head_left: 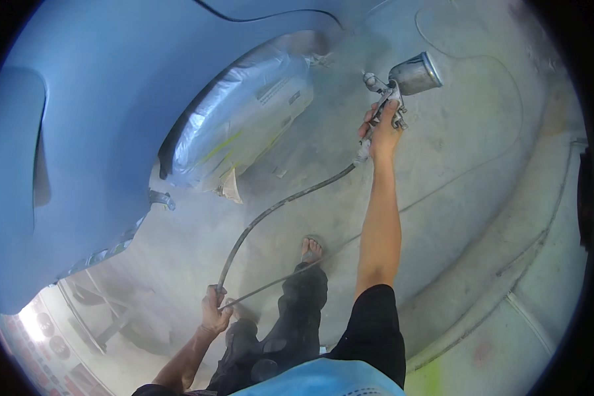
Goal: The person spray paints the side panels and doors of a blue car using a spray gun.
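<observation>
My right hand [384, 132] is stretched far out in front of me, its fingers wrapped round the handle of a metal spray gun [414, 75]. The gun's silver cup tilts to the right, and its nozzle end points left toward a blue car body [105, 86]. A dark air hose [268, 212] runs from the bottom of the handle back to my left hand [214, 309]. That hand is closed on the hose, low and left of my legs. Whether the trigger is pressed, I cannot tell.
Wrinkled plastic sheeting [244, 109] covers the car's wheel, with a loose torn corner hanging near the floor. More hose [442, 188] trails over the grey floor [310, 211] to the right. My bare foot [312, 249] stands between the hands. A bright lamp [33, 323] glows at lower left.
</observation>
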`<action>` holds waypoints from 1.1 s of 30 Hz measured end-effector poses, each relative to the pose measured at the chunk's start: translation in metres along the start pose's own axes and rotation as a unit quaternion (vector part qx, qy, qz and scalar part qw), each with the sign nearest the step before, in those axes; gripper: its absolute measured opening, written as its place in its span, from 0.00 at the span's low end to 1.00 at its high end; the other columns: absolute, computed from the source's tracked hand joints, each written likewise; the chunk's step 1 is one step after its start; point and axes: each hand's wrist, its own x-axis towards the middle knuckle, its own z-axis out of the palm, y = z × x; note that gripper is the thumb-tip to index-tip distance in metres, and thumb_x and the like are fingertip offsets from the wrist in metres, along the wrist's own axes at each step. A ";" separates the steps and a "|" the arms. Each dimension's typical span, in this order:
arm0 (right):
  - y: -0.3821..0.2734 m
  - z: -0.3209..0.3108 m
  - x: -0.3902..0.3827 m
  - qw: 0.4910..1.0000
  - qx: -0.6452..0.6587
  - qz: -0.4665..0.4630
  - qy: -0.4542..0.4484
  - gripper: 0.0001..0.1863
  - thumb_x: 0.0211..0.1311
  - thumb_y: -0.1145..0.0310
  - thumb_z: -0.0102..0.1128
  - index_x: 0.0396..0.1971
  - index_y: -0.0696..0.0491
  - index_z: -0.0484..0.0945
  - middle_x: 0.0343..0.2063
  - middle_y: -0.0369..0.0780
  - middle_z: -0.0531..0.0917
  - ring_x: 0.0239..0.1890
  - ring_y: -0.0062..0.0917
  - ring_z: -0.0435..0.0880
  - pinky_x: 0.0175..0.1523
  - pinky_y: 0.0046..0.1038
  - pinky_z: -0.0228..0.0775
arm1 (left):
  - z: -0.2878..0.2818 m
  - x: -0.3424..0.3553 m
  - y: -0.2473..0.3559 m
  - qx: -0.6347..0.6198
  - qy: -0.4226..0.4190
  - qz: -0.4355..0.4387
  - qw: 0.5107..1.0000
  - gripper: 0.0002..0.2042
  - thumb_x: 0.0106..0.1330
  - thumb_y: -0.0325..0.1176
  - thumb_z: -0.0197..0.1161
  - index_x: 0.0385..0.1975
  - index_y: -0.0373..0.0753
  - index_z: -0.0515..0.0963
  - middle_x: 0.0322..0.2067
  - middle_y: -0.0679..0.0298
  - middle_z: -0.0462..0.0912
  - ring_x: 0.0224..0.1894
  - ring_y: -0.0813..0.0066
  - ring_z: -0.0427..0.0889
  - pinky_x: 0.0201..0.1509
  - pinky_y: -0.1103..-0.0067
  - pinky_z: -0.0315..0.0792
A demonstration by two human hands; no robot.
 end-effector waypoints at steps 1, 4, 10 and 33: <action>0.010 -0.002 0.012 1.000 0.000 0.002 0.003 0.31 0.69 0.38 0.53 0.34 0.56 0.74 0.17 0.35 0.74 0.11 0.23 0.72 0.15 0.24 0.61 | 0.000 0.008 -0.002 0.017 0.004 0.006 1.000 0.28 0.61 0.54 0.64 0.41 0.31 0.67 0.20 0.62 0.64 0.21 0.73 0.63 0.25 0.75 0.60; 0.045 -0.008 0.044 0.999 0.004 0.027 0.022 0.29 0.70 0.39 0.52 0.34 0.56 0.74 0.17 0.36 0.74 0.10 0.23 0.72 0.14 0.25 0.62 | 0.005 0.032 -0.014 0.029 0.044 0.048 0.997 0.30 0.60 0.56 0.64 0.40 0.30 0.67 0.23 0.61 0.65 0.24 0.73 0.65 0.27 0.75 0.63; 0.072 -0.007 0.078 0.996 0.035 0.065 0.047 0.25 0.70 0.44 0.56 0.31 0.55 0.74 0.17 0.37 0.75 0.09 0.24 0.72 0.14 0.27 0.66 | -0.017 0.066 -0.037 0.087 0.061 0.059 0.993 0.34 0.59 0.64 0.64 0.35 0.31 0.66 0.24 0.62 0.66 0.26 0.75 0.65 0.28 0.75 0.64; -0.095 -0.059 -0.035 0.960 -0.251 0.125 0.005 0.18 0.65 0.53 0.66 0.36 0.55 0.84 0.18 0.31 0.77 0.17 0.13 0.71 0.22 0.23 0.65 | 0.056 0.033 0.051 0.086 0.022 -0.123 0.988 0.30 0.75 0.53 0.47 0.19 0.29 0.68 0.16 0.45 0.67 0.20 0.54 0.66 0.28 0.59 0.59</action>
